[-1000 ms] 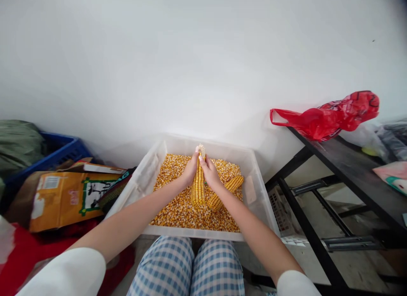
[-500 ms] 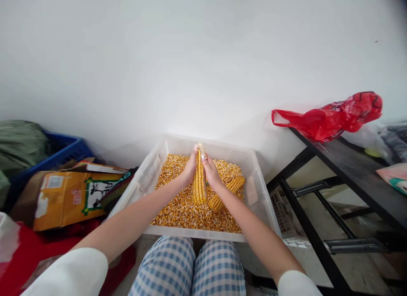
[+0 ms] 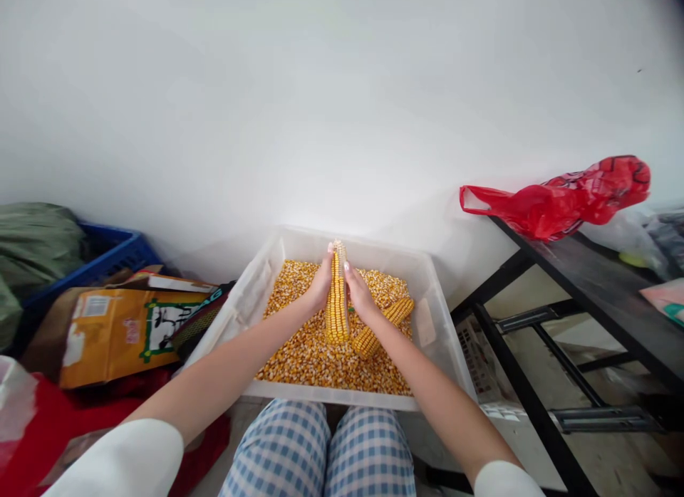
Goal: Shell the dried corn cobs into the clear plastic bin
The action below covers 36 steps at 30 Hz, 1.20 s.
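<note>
Head view, listed near to far. Checked trousers [image 3: 288, 443]: two knees, just short of the tub. Plastic tub [image 3: 331, 395]: translucent, bedded with loose kernels [image 3: 320, 369]. Held corn ear [image 3: 336, 305]: above the kernel bed, long axis pointing away from the body, yellow end toward the knees, pale bared end farthest off. Contact of its near end with the kernels: cannot tell. Second corn ear [image 3: 398, 312]: aslant on the kernels, right of the first, partly covered by the right arm [image 3: 427, 369]. Left hand [image 3: 322, 280]: along the held ear's left flank. Right hand [image 3: 361, 292]: along its right flank, nearer the second ear. Grip: ear clamped between both hands, much yellow length extending nearward, bared end by the fingertips. White wall [image 3: 342, 112]: behind.
</note>
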Tool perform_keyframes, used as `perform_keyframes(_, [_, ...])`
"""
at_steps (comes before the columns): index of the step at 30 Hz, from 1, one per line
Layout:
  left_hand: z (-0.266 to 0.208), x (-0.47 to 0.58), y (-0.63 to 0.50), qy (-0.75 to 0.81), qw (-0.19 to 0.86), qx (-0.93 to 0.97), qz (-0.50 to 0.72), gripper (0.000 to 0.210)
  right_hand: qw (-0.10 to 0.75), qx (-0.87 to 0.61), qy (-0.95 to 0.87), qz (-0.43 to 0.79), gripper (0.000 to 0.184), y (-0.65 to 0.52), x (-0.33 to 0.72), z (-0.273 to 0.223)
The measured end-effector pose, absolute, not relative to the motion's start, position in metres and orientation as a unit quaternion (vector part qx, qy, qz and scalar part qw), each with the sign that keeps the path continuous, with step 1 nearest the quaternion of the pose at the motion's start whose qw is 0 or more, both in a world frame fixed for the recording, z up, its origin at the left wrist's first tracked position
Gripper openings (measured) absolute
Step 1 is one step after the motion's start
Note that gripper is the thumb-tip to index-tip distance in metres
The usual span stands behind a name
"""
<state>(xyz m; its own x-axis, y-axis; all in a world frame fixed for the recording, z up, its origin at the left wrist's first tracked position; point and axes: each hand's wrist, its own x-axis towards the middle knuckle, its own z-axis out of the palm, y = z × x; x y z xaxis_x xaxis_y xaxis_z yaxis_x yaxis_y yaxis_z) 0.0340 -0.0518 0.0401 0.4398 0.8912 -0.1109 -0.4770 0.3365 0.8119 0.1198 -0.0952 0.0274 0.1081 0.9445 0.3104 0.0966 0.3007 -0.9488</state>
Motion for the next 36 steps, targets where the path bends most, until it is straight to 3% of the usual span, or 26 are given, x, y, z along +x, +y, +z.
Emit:
perform_keyframes(11, [0.033, 0.032, -0.049, 0.283, 0.764, 0.366, 0.450, 0.056, 0.555, -0.485, -0.581, 0.344, 0.051, -0.096, 0.120, 0.019])
perform_keyframes(21, [0.043, 0.028, -0.047, 0.281, 0.780, 0.365, 0.424, 0.056, 0.541, -0.451, -0.571, 0.421, 0.060, -0.102, 0.120, 0.031])
perform_keyframes(29, [0.040, 0.027, -0.045, 0.289, 0.797, 0.353, 0.396, 0.054, 0.547, -0.424, -0.564, 0.451, 0.056, -0.103, 0.122, 0.027])
perform_keyframes(36, [0.039, 0.025, -0.044, 0.305, 0.800, 0.355, 0.375, 0.055, 0.528, -0.445, -0.590, 0.420, 0.059, -0.103, 0.122, 0.025])
